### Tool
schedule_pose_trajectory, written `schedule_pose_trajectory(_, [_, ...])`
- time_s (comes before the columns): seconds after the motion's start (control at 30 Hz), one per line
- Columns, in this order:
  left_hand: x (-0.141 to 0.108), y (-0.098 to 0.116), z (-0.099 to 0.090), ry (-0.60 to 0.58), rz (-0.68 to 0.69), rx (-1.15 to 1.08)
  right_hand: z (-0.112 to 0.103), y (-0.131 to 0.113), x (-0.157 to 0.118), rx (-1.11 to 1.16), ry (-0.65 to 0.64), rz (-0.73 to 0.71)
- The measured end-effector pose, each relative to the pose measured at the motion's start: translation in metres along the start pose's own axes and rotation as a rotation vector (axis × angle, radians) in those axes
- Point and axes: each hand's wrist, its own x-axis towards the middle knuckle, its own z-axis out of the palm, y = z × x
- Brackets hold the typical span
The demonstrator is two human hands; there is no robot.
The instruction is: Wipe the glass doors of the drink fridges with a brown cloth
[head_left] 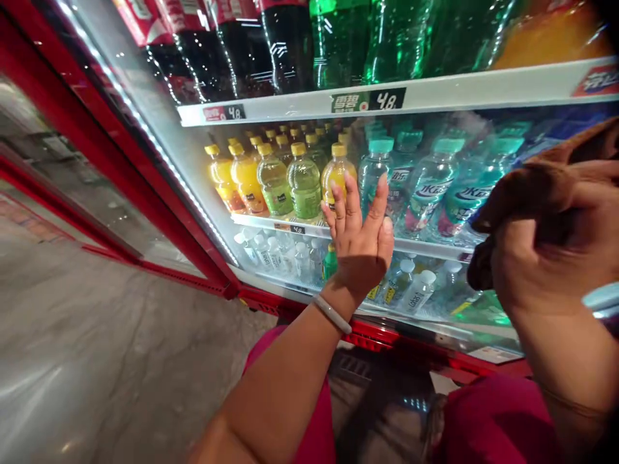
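My left hand [360, 238] is raised with its fingers spread, against or just before the glass of a lit drinks cooler; whether it touches cannot be made out. Beyond its fingertips stand a yellow bottle [333, 173] and a clear bottle with a teal cap [380, 161]. At the right, my right hand [556, 238] has its fingers curled round a brown cloth-like thing [512, 196], whose shape is partly hidden. Green-labelled bottles [304, 183] and orange juice bottles [247, 183] stand upright on the middle shelf, left of my left hand.
Large dark cola bottles [232, 58] and green bottles [396, 45] fill the upper shelf [290, 106]. Small white-capped bottles [275, 254] stand on the bottom shelf. The cooler's red frame [159, 212] slants down at the left, beside grey floor [120, 361].
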Motion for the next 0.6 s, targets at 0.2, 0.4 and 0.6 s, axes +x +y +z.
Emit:
schedule_pose_trajectory(0.2, [-0.005, -0.006, 0.001, 0.014, 0.066, 0.066, 0.033, -0.047, -0.024, -0.047, -0.029, -0.407])
schedule_pose_trajectory(0.4, [-0.005, -0.009, -0.004, -0.021, 0.082, 0.070, 0.001, -0.002, -0.014, -0.008, 0.003, -0.339])
schedule_pose_trajectory(0.6, [-0.004, -0.009, -0.006, -0.023, 0.100, 0.074, 0.022, -0.032, -0.007, -0.109, 0.136, -0.160])
